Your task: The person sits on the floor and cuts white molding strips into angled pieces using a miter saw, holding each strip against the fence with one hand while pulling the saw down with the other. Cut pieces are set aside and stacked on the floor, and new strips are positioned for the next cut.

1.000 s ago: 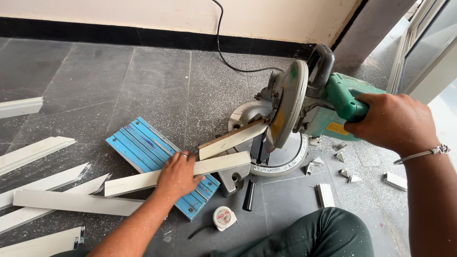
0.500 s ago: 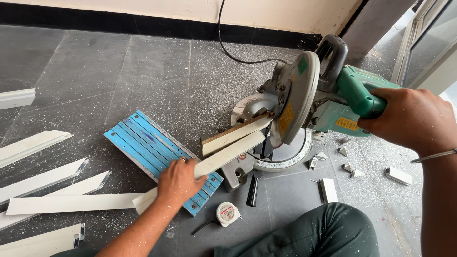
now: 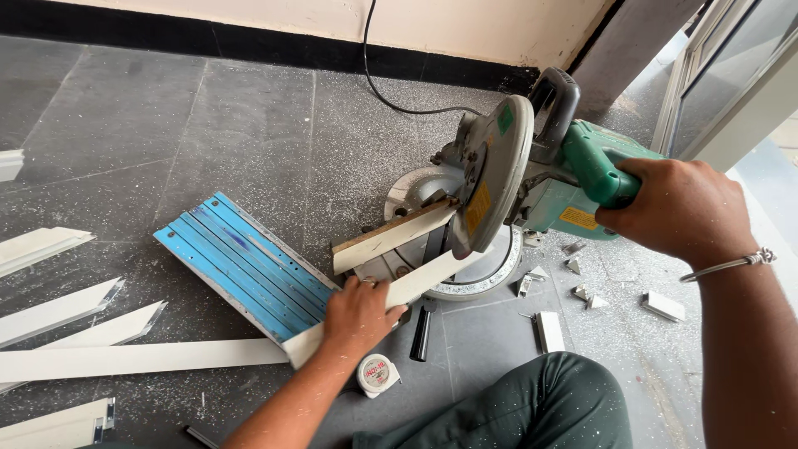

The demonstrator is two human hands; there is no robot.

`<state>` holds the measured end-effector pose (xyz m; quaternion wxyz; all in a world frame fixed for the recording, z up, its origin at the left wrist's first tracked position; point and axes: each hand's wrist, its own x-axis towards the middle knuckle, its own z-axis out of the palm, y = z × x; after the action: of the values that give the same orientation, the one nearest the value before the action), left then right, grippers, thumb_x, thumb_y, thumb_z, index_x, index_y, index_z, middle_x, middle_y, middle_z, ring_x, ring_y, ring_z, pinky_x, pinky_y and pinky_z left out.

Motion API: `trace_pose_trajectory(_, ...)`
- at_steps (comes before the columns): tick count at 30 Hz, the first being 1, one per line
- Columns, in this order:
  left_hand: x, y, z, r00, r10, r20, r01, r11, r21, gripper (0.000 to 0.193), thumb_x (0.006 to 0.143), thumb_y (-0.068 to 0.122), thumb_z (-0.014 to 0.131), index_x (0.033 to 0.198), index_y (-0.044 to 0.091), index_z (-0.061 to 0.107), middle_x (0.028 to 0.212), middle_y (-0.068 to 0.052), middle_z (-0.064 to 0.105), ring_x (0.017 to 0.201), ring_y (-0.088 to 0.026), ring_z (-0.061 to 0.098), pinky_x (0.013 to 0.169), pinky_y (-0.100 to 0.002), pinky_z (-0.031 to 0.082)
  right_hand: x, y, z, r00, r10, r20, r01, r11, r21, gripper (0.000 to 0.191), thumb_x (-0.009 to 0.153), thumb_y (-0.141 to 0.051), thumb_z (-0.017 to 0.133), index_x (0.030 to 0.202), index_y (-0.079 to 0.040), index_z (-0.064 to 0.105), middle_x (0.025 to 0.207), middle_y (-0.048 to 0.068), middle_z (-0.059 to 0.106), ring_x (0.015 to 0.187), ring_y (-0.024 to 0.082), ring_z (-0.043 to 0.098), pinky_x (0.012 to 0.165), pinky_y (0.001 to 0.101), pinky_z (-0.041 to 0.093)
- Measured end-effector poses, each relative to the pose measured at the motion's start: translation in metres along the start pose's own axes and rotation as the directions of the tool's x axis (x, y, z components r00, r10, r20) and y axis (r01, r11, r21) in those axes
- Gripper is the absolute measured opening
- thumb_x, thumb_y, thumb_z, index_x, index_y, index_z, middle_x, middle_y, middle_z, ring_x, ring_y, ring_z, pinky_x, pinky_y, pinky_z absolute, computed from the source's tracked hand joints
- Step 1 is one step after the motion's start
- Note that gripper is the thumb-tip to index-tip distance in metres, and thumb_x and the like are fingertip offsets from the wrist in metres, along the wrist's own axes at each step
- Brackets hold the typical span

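A green mitre saw [image 3: 507, 179] stands on the dark stone floor, its blade guard lowered toward the round base. My right hand [image 3: 677, 204] grips the saw's green handle. My left hand [image 3: 357, 312] presses down on a white profile strip [image 3: 420, 283] that runs under the blade, against the saw's fence [image 3: 391, 237]. The strip's near end lies over a blue ribbed panel [image 3: 245, 270].
Several white strips [image 3: 125, 359] lie on the floor at the left. Small cut-off pieces [image 3: 582, 291] are scattered right of the saw. A tape measure [image 3: 376, 374] and a black pen [image 3: 421, 333] sit near my knee [image 3: 532, 407]. A black cable [image 3: 391, 100] runs to the wall.
My left hand has slid the white strip further under the blade. The saw head has come down lower with my right hand on its handle.
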<state>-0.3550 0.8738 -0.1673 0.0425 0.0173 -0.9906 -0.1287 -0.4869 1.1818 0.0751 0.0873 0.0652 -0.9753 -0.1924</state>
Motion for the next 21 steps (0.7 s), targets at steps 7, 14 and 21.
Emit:
trace_pose_trajectory(7, -0.014, -0.071, -0.047, 0.992, -0.129, -0.011, 0.129, 0.981, 0.147, 0.053, 0.081, 0.054, 0.076, 0.119, 0.017, 0.071, 0.117, -0.009, 0.065, 0.107, -0.028, 0.062, 0.081, -0.045, 0.054, 0.009, 0.019, 0.011, 1.0, 0.013, 0.0, -0.013, 0.999, -0.038, 0.061, 0.073, -0.055, 0.088, 0.126, -0.027, 0.078, 0.081, 0.004, 0.08, 0.065, 0.02, 0.077, 0.065, 0.0336, 0.062)
trace_pose_trajectory(14, -0.02, 0.045, 0.106, 0.972, -0.148, -0.183, 0.153, 0.988, 0.01, 0.063, 0.074, 0.052, 0.082, 0.119, 0.009, 0.07, 0.115, -0.011, 0.065, 0.111, -0.03, 0.059, 0.089, -0.048, 0.05, -0.032, 0.103, 0.154, 1.0, 0.013, -0.006, -0.014, 0.999, -0.047, 0.062, 0.072, -0.054, 0.09, 0.126, -0.026, 0.078, 0.083, 0.003, 0.08, 0.065, 0.02, 0.077, 0.065, 0.0346, 0.063)
trace_pose_trajectory(21, -0.029, -0.016, 0.105, 0.962, -0.203, -0.182, 0.18, 0.974, -0.135, 0.065, 0.069, 0.054, 0.087, 0.112, 0.008, 0.071, 0.108, -0.013, 0.067, 0.106, -0.032, 0.061, 0.091, -0.046, 0.051, -0.048, 0.047, 0.14, 1.0, 0.017, -0.011, -0.018, 0.998, -0.053, 0.064, 0.074, -0.052, 0.09, 0.13, -0.024, 0.077, 0.084, 0.004, 0.08, 0.065, 0.02, 0.077, 0.064, 0.034, 0.064)
